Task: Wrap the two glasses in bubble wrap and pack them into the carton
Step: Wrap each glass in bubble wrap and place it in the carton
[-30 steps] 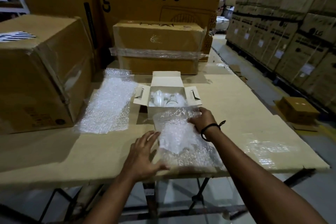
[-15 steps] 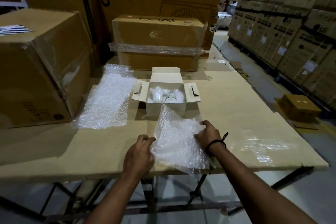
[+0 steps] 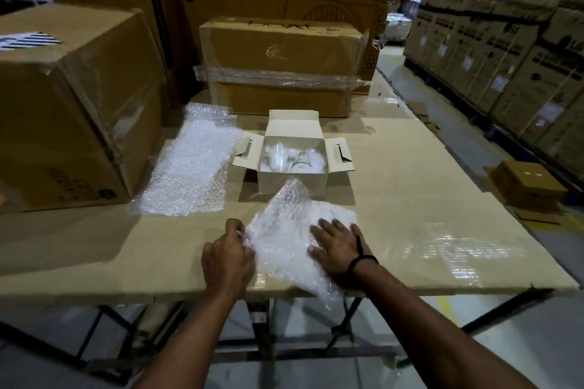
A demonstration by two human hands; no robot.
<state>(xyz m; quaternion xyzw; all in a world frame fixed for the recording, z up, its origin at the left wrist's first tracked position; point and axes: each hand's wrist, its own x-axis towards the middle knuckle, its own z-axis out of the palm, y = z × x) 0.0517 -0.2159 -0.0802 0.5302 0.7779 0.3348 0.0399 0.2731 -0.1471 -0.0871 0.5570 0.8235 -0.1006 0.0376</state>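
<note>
Cardboard covers the bench (image 3: 426, 215), and on it, at the lower centre of the frame, a bubble wrap sheet (image 3: 284, 240) lies spread just in front of the white carton (image 3: 292, 186). The sheet's far corner curls up off the bench and stands before the carton's front wall. Its near corner hangs over the bench's near edge.

The left hand (image 3: 227, 257) sits at the sheet's left edge with its fingers curled, its grip pinching that edge between thumb and fingertips. The right hand (image 3: 336, 246) lies palm down on the right part of the sheet. Its fingers are straight and spread, its grip released, and it presses the wrap flat. A black wristband (image 3: 361, 260) circles the right wrist.

The carton stands open at the centre of the frame, side flaps folded out and rear flap upright. Inside, a clear glass (image 3: 300, 164) shows amid white wrapping; whether another one lies there I cannot tell. A second sheet (image 3: 189, 167) of bubble wrap lies flat to the left of the carton, apart from both hands.

A large brown box (image 3: 63, 110) fills the left of the frame beside the second sheet. A taped brown box (image 3: 281, 50) stands behind the carton. Stacked boxes (image 3: 505, 25) line the upper right, and a small box (image 3: 531, 181) sits on the floor at the right.
</note>
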